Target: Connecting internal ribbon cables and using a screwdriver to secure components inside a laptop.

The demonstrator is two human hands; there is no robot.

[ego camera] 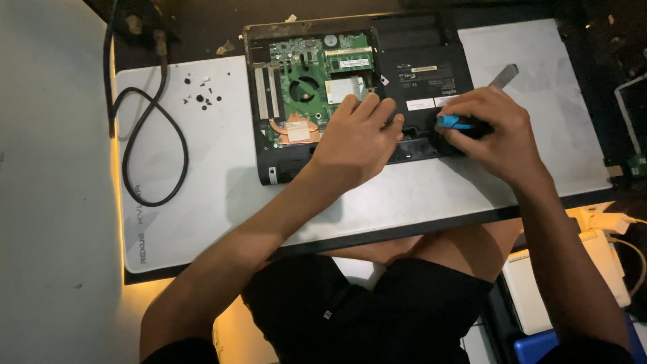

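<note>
A black laptop (418, 54) lies bottom-up on a white mat (222, 189), with part of its cover off and a green circuit board (303, 74) with a fan and copper heat pipe exposed. My left hand (354, 141) rests flat on the laptop's near edge, fingers together, pressing it down. My right hand (488, 131) grips a blue-handled screwdriver (453, 122) whose tip points left at the laptop's black base, close to my left fingertips.
Small dark screws (201, 94) lie scattered on the mat's far left. A black cable (145, 135) loops over the mat's left side. A grey flat tool (504, 75) sticks out behind my right hand. White boxes and a charger (606, 222) sit low right.
</note>
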